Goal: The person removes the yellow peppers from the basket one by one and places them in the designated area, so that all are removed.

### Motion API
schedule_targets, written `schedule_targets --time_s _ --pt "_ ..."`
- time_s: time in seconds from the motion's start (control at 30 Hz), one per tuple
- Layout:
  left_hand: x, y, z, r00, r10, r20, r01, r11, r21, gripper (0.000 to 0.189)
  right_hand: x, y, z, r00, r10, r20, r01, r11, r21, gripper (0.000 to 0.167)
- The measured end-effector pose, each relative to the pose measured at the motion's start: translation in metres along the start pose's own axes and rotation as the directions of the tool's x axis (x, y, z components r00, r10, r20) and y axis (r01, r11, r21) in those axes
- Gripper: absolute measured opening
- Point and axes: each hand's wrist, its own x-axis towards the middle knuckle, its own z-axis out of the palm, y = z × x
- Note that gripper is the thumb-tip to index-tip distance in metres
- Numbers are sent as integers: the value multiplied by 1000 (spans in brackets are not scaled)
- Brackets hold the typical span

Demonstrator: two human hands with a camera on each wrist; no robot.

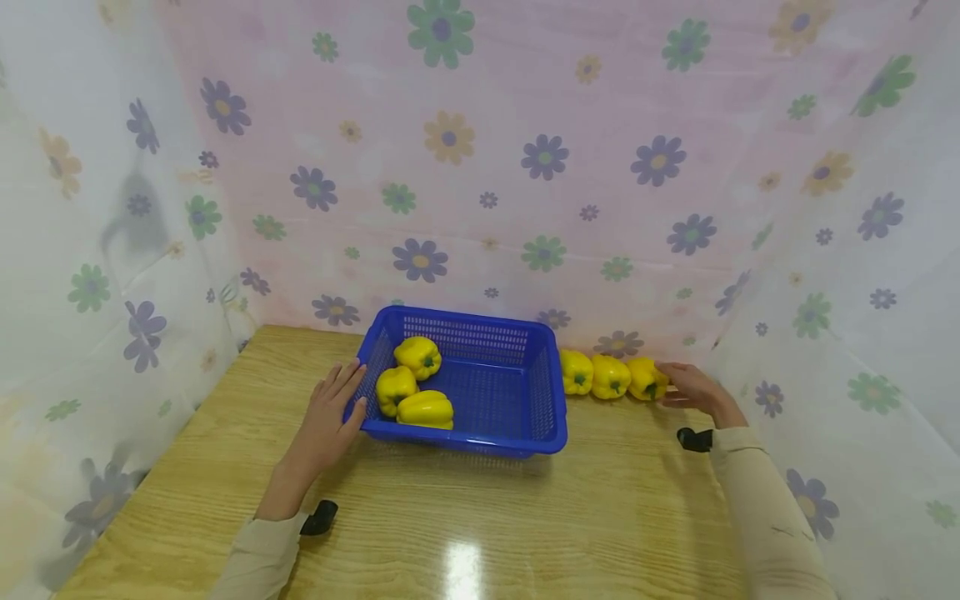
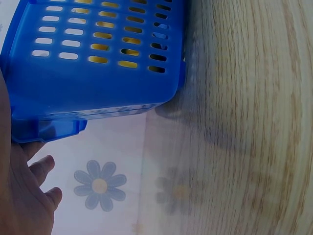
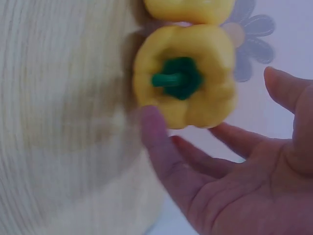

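Observation:
In the head view, my left hand (image 1: 330, 417) rests against the left end of a blue plastic basket (image 1: 558, 392), its fingers at the rim. The left wrist view shows fingertips (image 2: 41, 169) beside the lip of the basket (image 2: 98, 88). Three yellow bell peppers lie inside at the left, one of them on its side (image 1: 425, 409). My right hand (image 1: 692, 388) touches the right side of the end bell pepper (image 1: 647, 379) in a row of three. Up close, that pepper (image 3: 186, 76) faces the right wrist camera with its green stem; the fingers are extended around its lower side.
Two more bell peppers, a middle one (image 1: 610, 377) and one by the basket (image 1: 577, 372), complete the row along the back. The wooden table (image 1: 480, 508) meets a flowered cloth (image 1: 480, 208) behind and at both sides.

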Motion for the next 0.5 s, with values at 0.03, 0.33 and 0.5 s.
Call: schedule_targets --time_s 0.03,0.33,0.5 --pt "0 0 0 1000 -2 1 2 1000 -1 54 -3 -3 0 1000 9 8 -9 1000 -8 83" --pt "0 1 0 1000 3 1 -3 1000 -3 53 -37 -38 1 999 7 40 -5 998 -64 93" --pt "0 1 -1 1000 12 -5 -12 1000 1 53 -54 -58 12 996 -77 35 80 993 -91 89"
